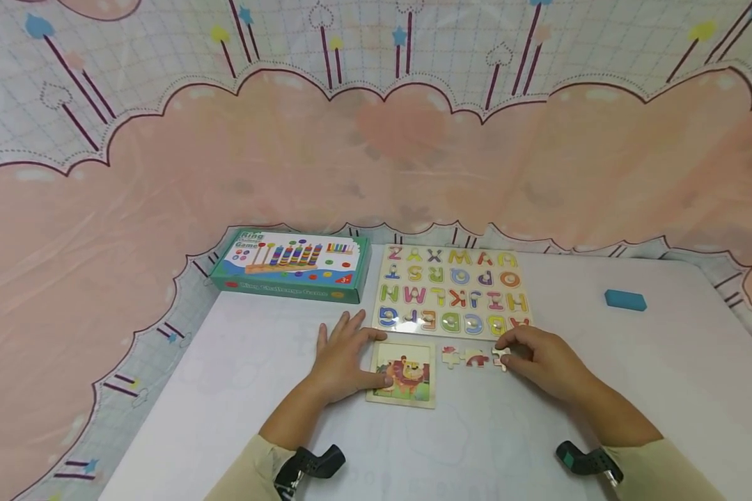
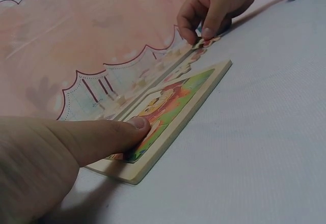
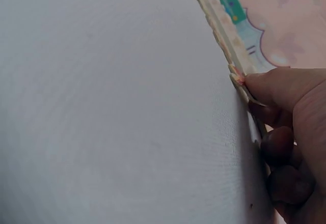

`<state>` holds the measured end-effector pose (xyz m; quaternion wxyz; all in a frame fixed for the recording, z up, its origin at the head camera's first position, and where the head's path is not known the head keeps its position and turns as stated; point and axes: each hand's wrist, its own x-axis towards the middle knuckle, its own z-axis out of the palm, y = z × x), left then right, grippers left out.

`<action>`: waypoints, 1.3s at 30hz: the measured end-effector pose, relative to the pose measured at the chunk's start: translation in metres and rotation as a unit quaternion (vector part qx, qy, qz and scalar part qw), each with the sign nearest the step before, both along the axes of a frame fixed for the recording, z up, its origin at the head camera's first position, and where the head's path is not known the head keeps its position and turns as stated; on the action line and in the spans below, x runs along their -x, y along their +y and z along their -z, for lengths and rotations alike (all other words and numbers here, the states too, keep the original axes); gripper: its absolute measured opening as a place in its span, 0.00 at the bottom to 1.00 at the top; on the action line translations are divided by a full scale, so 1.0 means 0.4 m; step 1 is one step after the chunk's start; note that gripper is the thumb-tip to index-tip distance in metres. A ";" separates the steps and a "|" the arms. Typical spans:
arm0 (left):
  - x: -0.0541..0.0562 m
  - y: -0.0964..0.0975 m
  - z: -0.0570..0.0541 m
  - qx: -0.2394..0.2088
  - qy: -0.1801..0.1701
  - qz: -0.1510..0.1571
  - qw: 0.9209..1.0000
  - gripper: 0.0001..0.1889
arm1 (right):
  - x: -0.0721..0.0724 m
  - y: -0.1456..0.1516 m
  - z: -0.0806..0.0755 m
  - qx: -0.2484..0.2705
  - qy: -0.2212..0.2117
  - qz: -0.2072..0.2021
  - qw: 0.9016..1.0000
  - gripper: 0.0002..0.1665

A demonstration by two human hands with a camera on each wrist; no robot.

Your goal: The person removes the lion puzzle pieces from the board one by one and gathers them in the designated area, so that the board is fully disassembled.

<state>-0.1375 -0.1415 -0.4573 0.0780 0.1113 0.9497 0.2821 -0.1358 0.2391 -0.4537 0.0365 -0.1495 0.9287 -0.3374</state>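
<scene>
A small wooden jigsaw puzzle (image 1: 404, 400) with a lion picture lies flat on the white table. My left hand (image 1: 345, 358) rests at its left side, fingers spread. Its straight thumb lies on the picture in the left wrist view, and the index fingertip is by the top edge. Right of the frame sit loose puzzle pieces in a row, a left piece (image 1: 450, 357) and a middle piece (image 1: 475, 358). My right hand (image 1: 545, 358) pinches the rightmost puzzle piece (image 1: 500, 358) between thumb and index finger, close over the table; its other fingers curl under.
Just behind the puzzle lies an alphabet board (image 1: 426, 278) with colourful letters. A green ring game box (image 1: 291, 268) stands at the back left. At the right is a blue block (image 1: 625, 300). A patterned pink cloth (image 1: 376, 160) hangs behind the table.
</scene>
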 end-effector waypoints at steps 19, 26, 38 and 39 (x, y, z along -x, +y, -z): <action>0.002 -0.001 0.004 -0.008 0.002 0.001 1.000 0.38 | -0.004 0.011 0.006 -0.027 0.041 -0.030 0.998 0.12; -0.001 -0.002 0.004 -0.011 0.002 0.001 1.000 0.38 | -0.008 0.007 0.003 -0.022 0.041 -0.030 0.998 0.11; -0.002 -0.003 0.007 -0.006 0.004 0.005 1.000 0.38 | -0.004 0.006 0.005 -0.036 0.034 -0.028 0.998 0.11; -0.002 -0.003 0.008 -0.004 0.005 0.005 1.000 0.38 | -0.003 0.006 0.005 -0.035 0.034 -0.030 0.998 0.11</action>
